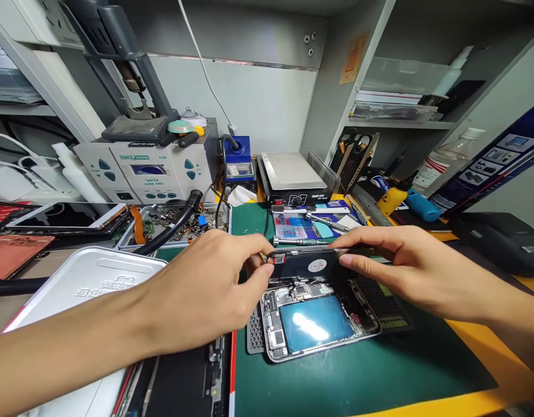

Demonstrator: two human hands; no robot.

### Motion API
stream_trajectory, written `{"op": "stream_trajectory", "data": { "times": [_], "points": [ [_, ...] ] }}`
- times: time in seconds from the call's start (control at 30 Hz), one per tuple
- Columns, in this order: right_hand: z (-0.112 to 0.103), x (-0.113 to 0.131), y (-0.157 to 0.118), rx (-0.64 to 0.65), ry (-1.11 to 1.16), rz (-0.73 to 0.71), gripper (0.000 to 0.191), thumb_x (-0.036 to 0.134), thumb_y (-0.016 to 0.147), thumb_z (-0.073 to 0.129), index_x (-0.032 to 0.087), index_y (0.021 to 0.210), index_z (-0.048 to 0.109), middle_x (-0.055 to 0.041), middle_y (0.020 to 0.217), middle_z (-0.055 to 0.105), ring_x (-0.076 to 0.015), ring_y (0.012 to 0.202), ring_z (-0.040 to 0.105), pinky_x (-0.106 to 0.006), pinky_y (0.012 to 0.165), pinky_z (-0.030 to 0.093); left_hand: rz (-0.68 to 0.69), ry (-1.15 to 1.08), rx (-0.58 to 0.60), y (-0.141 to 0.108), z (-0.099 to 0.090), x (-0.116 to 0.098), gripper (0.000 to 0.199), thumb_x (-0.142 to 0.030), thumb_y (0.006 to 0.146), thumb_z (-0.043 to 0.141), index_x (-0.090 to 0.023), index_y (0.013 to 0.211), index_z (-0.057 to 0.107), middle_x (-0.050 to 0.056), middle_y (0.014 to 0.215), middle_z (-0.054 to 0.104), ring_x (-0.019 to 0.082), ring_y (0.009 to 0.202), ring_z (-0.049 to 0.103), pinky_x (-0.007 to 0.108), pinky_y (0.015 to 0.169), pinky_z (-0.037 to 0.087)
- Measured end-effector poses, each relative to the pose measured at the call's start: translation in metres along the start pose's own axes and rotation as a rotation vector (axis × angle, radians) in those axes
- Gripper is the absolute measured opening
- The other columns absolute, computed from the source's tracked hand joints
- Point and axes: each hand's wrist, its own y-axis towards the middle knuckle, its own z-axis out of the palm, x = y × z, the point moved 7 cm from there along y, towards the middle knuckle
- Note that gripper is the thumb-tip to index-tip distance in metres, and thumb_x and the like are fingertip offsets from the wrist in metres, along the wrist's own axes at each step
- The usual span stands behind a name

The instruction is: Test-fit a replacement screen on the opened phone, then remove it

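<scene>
An opened tablet body (321, 324) lies on the green mat, its inner boards and a shiny blue-grey battery area showing. Its dark screen panel (299, 267) stands up along the far edge of the body, back side toward me, with a round white sticker. My left hand (217, 284) pinches the panel's left end between thumb and fingers. At the other end, my right hand (391, 266) grips the upper right edge, thumb on the near face. Beneath the body sits a dark perforated pad (255, 333), partly hidden.
A hot air station (149, 168) stands at the back left, near a tray of circuit boards (175, 223). Behind the tablet are a heating plate (295, 174) and screwdrivers (299, 241). A white lid (102, 272) lies left; a black case (501, 240) stands right.
</scene>
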Motion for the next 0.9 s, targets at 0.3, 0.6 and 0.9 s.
{"op": "stream_trajectory", "data": {
  "times": [0.3, 0.6, 0.9],
  "points": [
    [0.028, -0.027, 0.016, 0.268, 0.542, 0.211, 0.021, 0.040, 0.097, 0.064, 0.023, 0.104, 0.073, -0.0025, 0.097, 0.076, -0.0209, 0.086, 0.067, -0.030, 0.074, 0.052, 0.416, 0.302, -0.210, -0.026, 0.005, -0.035, 0.015, -0.010, 0.094, 0.058, -0.014, 0.085, 0.070, 0.003, 0.074, 0.058, 0.019, 0.066, 0.054, 0.036, 0.058, 0.044],
    [0.032, -0.034, 0.019, 0.265, 0.664, 0.239, 0.016, 0.036, 0.095, 0.069, 0.022, 0.101, 0.074, -0.0009, 0.096, 0.076, -0.0186, 0.085, 0.066, -0.030, 0.078, 0.049, 0.348, 0.335, -0.173, -0.015, 0.034, -0.032, 0.019, -0.015, 0.098, 0.055, -0.016, 0.096, 0.075, 0.002, 0.082, 0.069, 0.021, 0.068, 0.070, 0.036, 0.055, 0.054],
    [0.032, -0.036, 0.017, 0.261, 0.709, 0.267, 0.016, 0.034, 0.095, 0.069, 0.020, 0.099, 0.074, -0.0005, 0.095, 0.076, -0.0156, 0.081, 0.064, -0.028, 0.074, 0.048, 0.516, 0.400, -0.173, -0.011, 0.040, -0.040, 0.019, -0.012, 0.096, 0.057, -0.015, 0.096, 0.076, 0.002, 0.079, 0.070, 0.019, 0.058, 0.064, 0.035, 0.043, 0.045]
  ]
}}
